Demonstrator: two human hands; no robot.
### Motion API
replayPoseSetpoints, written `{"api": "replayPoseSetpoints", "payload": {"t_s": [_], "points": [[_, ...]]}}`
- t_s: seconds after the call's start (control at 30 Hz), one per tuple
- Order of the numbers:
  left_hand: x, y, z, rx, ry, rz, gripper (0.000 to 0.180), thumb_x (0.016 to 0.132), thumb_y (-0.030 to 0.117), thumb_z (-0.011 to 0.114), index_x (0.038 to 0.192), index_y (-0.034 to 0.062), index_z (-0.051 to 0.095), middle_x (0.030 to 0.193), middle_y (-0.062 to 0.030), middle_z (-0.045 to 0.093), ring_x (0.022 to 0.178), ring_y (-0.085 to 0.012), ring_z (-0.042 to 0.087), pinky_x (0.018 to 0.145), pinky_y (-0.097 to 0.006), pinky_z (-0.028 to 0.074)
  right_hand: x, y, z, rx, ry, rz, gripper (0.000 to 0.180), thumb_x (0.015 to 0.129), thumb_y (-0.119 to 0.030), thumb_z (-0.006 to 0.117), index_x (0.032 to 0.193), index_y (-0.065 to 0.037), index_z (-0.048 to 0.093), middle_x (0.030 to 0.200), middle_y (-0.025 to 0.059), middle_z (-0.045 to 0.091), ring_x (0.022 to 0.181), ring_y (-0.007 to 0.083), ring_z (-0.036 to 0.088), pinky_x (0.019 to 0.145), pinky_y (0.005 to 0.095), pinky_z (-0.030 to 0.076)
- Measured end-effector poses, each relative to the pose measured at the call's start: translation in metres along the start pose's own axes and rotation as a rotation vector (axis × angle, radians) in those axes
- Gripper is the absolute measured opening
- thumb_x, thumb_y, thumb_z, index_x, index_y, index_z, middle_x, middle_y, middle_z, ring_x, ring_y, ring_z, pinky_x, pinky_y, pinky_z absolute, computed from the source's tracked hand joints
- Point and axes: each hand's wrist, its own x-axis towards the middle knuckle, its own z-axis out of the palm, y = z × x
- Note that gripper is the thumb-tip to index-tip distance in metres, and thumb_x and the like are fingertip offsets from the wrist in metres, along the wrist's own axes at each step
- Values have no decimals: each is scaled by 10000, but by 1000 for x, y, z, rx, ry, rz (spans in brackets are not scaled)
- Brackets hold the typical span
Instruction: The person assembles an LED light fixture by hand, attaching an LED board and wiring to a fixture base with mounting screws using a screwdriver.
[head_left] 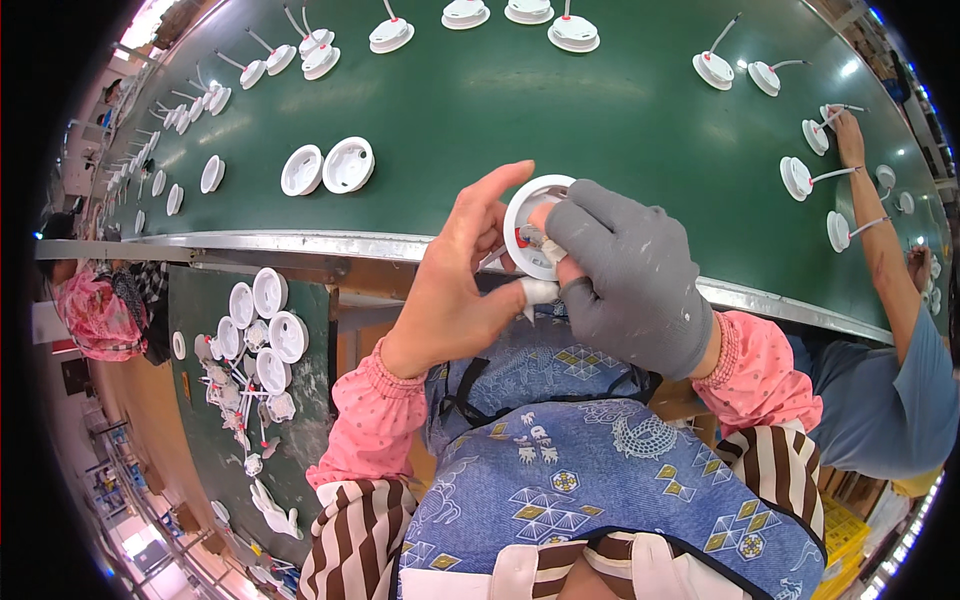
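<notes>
A white round plastic housing (513,228) is held up over the near edge of the green table, its open side facing me. My left hand (448,285), bare with white tape on the thumb, is closed around the housing's left and lower rim. My right hand (640,270) wears a grey glove with bare or taped fingertips. Its thumb and index finger are pinched together inside the housing, next to a small red part (522,238). What the pinch holds is hidden behind the fingers. Beyond my left hand, two white housings (348,165) lie side by side on the table.
Several white round units with upright wires (574,33) stand along the green table (450,110). At left, a lower green board (300,440) carries housings, wired parts and a white glove (273,510). On the right, a co-worker's arm (880,245) reaches over the table among wired units.
</notes>
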Motion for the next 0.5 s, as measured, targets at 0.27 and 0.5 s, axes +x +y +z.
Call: {"api": "replayPoseSetpoints", "payload": {"t_s": [0.27,0.5], "points": [[-7,2,-15,66,-48,-6,849,771,-220,463,1563,69,366,1012,-91,673,961,-174,700,939,-314,541,-13,5,-3,57,-38,-4,355,700,13,666,1042,-81,667,863,109,602,715,349,640,573,417,494],[-11,6,-11,96,-5,-50,811,757,-229,439,1518,50,401,913,-104,678,888,-194,730,858,-318,568,-14,6,-16,43,-43,-28,500,653,-55,768,1142,-86,668,1057,133,612,781,329,652,621,410,518]]}}
